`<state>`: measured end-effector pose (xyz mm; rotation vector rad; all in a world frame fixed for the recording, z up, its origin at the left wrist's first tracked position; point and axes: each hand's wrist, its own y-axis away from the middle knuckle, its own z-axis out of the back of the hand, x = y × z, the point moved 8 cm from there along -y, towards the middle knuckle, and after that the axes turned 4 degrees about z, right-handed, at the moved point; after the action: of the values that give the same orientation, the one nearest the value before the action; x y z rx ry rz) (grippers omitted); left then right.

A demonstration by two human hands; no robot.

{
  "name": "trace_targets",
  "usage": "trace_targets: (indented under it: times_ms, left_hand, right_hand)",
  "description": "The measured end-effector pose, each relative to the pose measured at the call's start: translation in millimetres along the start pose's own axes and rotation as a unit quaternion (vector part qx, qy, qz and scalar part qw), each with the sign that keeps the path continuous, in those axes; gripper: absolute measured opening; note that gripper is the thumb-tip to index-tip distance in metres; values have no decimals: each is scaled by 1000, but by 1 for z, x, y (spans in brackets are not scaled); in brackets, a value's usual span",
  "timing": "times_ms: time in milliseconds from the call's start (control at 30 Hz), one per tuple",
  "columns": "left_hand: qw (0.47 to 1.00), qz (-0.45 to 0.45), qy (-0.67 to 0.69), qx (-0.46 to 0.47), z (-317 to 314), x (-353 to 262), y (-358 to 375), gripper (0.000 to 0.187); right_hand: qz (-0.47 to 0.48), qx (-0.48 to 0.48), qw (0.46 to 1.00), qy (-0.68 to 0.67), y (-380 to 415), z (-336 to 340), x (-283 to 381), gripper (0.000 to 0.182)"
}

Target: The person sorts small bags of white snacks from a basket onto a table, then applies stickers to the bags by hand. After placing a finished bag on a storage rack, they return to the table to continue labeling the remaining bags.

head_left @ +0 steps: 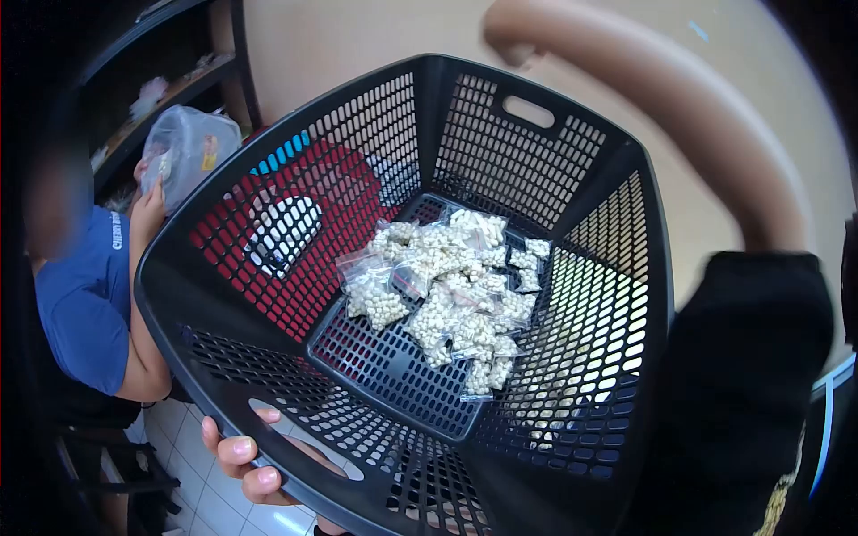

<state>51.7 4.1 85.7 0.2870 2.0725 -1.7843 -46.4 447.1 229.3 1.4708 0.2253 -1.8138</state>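
A black plastic laundry-style basket (545, 192) with slotted walls is tilted toward me, so its inside shows. My left hand (243, 457) is closed on the rim at the near handle hole, fingers wrapped over the edge. In the basket lie several small clear zip bags (456, 290) filled with white bead-like pieces, piled together on the slotted floor. My right hand (514, 37) is raised beyond the far rim, apart from the basket. It is smeared by motion, and its fingers cannot be made out.
At the left a person in a blue shirt (80, 308) holds a clear plastic bag (188, 152) near a dark shelf (214, 79). Something red shows through the basket's left wall. White floor tiles (201, 487) lie below, and a pale surface (357, 45) spreads behind.
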Motion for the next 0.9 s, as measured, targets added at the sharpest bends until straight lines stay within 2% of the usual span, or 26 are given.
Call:
trace_targets:
  times_ms: [33, 67, 100, 133, 167, 200, 233, 267, 300, 367, 467, 533, 633, 700, 733, 767, 833, 867, 900]
  left_hand:
    - [999, 24, -1, 28, -2, 1, -1, 24]
    - [998, 34, -1, 47, -5, -1, -5, 16]
    - [998, 38, -6, 42, -5, 0, -3, 16]
    - [999, 30, -12, 19, -2, 1, 0, 16]
    - [1000, 21, -18, -3, 0, 1, 1, 16]
    - [1000, 21, -21, -5, -1, -2, 1, 15]
    - [999, 23, -27, -6, 2, -3, 1, 15]
    - [999, 29, -29, 15, 2, -3, 3, 16]
    - [998, 33, -29, 36, 1, -3, 4, 16]
    - [998, 42, -29, 35, 1, -5, 2, 16]
    - [997, 53, -40, 33, -1, -6, 0, 15]
    - [998, 30, -58, 0, 1, -9, -2, 13]
    - [997, 28, -68, 32, 7, -6, 5, 12]
    - [998, 30, -52, 18, 8, -7, 5, 11]
    - [998, 31, -51, 30, 7, -8, 4, 12]
    - [997, 32, -49, 42, 6, -9, 3, 12]
    - [996, 21, -66, 53, 6, -10, 1, 14]
    - [994, 5, -85, 63, 6, -11, 0, 15]
    - [994, 5, -87, 65, 5, -11, 1, 15]
  right_hand:
    - [42, 9, 999, 15, -12, 56, 59, 33]
    - [85, 19, 996, 30, -6, 46, 118, 32]
    - [128, 31, 990, 48, -36, 43, 126, 32]
    - [168, -133, 970, -118, -16, 53, 145, 24]
    - [183, -122, 959, -179, -31, 40, 170, 27]
    - [159, -132, 956, -210, -57, 21, 194, 28]
    - [106, -186, 932, -291, -74, 3, 211, 30]
    - [150, -133, 943, -266, -86, -15, 234, 30]
    - [152, -144, 932, -295, -83, -26, 238, 29]
    - [147, -93, 904, -389, -96, -53, 240, 32]
    - [139, -108, 834, -523, -128, -87, 233, 42]
    - [128, -82, 803, -576, -126, -104, 227, 51]
    - [154, -113, 817, -544, -136, -126, 259, 55]
    - [200, -50, 812, -546, -113, -127, 284, 54]
    - [160, 11, 812, -561, -116, -140, 297, 52]
    - [160, 11, 812, -562, -123, -142, 305, 52]
    - [72, 14, 841, -536, -129, -152, 304, 47]
    - [74, 15, 841, -536, -129, -155, 307, 47]
    - [43, 8, 842, -538, -120, -153, 301, 55]
